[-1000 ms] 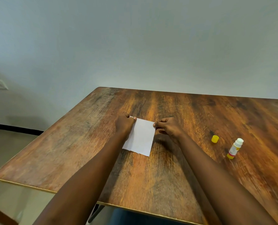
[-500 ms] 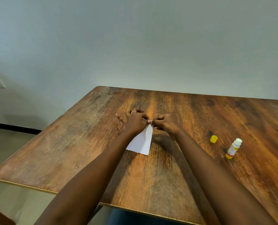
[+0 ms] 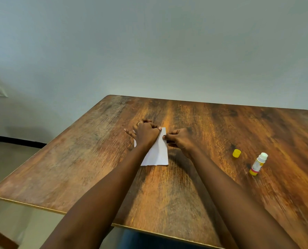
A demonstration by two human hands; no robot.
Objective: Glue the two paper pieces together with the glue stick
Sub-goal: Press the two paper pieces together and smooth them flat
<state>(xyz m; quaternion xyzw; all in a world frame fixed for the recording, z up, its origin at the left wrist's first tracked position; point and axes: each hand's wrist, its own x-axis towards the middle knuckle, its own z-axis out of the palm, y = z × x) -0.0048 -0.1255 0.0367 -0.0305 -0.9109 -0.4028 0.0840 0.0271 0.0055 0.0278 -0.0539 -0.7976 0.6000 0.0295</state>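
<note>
Table (image 3: 95, 168) holds one paper (image 3: 157, 153), one glue stick (image 3: 258, 163), one cap (image 3: 236, 153).

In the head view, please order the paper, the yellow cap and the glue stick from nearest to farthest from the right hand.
1. Paper, pinched by the right hand, at its left.
2. Yellow cap, to its right.
3. Glue stick, farther right, uncapped.

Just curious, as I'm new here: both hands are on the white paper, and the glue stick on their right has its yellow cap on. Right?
No: the head view shows the yellow cap off, on the table beside the glue stick. The rest is right.
</note>
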